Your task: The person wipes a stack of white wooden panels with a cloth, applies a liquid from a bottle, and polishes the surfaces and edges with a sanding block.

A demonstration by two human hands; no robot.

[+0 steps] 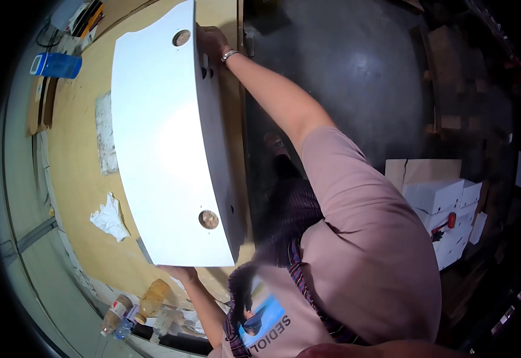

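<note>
A long white box-shaped furniture piece [156, 143] rests on a yellowish worktable. Its broad white top has two round cutouts, one near each end, and smaller dark holes mark the side facing me. My right hand [213, 43], with a bracelet at the wrist, grips the far end at that side; its fingers are partly hidden in shadow. At the near end, my left hand [180, 273] holds the edge from below, with most of its fingers out of sight under the piece. A crumpled white cloth or paper [110, 218] lies on the table to its left.
The worktable [72, 155] carries a blue jug [57, 65] at the far left. Several bottles [153, 298] stand near its lower end. On the right, stacked white boxes [445, 209] with a red-headed tool [451, 221] stand on the dark floor [344, 71].
</note>
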